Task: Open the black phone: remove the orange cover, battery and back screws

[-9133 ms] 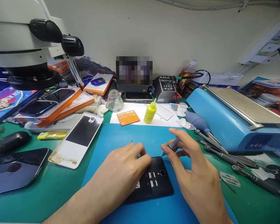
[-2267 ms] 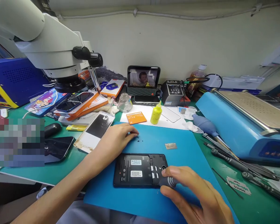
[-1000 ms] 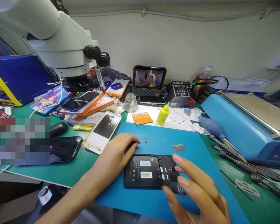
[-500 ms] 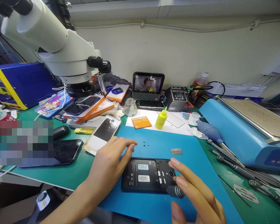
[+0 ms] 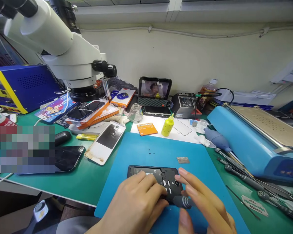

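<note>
Apparent screw-driving step: phone (image 5: 170, 175) toward the mat's (image 5: 127, 152) near edge, left hand (image 5: 139, 201) resting upon it, right hand (image 5: 206, 206) spread about the screwdriver (image 5: 181, 201), both grips unclear. Turning calls for a steady shaft.

"MI" stands on the black back of the phone (image 5: 161, 174) on the near mat. "DORCO" reads upside down on the razor blade (image 5: 254, 206) at right. "SZMC", its ending unclear, marks the microscope (image 5: 68, 60) at far left. The orange battery's (image 5: 147, 129) print is too small to read.
</note>
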Tool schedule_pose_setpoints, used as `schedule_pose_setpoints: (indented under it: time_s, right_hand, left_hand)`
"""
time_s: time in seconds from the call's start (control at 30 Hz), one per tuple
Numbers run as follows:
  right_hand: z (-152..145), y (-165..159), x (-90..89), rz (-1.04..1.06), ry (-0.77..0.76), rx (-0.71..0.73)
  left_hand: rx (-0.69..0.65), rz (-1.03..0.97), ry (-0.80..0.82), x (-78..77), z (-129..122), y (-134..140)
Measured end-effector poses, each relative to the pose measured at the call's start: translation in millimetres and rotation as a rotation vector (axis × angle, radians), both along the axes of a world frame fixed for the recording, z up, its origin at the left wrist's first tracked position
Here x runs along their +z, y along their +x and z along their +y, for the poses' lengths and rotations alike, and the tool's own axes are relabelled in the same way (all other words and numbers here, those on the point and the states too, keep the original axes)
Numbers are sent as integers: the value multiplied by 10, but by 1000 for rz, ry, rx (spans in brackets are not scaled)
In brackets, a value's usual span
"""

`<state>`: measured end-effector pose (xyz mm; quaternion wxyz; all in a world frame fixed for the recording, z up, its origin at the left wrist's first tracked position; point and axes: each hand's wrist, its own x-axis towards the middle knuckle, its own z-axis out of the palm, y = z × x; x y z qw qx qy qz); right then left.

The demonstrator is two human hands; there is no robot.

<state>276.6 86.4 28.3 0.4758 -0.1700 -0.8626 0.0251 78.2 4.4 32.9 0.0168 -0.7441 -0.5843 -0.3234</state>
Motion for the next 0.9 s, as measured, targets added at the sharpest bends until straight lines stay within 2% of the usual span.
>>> schedule_pose_setpoints:
  time_s: [0.2,0.27,0.37,0.47,0.57,0.67,0.77,0.83,0.9]
  right_hand:
    - [-16,-4,0,22,-38,-5]
    - [-16,-11,-13,39,-55,-53]
    - [-13,-14,-25,64,-179,-85]
    - [-3,-9,-7,129,-328,3]
    - [1,-14,52,189,-403,57]
    - [-1,-31,161,294,-504,24]
    - [29,-61,273,375,-569,-94]
    - [76,-108,301,301,-557,-136]
    - [133,-186,278,195,-462,-160]
  left_hand:
    - [-7,-28,5,2,-4,-5]
    - [-8,-35,12,3,-2,-16]
    - [-13,-45,27,-13,8,-26]
    - [-19,-54,35,-47,17,-5]
    - [-23,-59,25,-41,11,23]
    - [-20,-71,3,72,18,-57]
    - [40,-50,-88,257,111,-310]
    - [133,31,-133,347,239,-520]
    - [181,69,-157,376,399,-692]
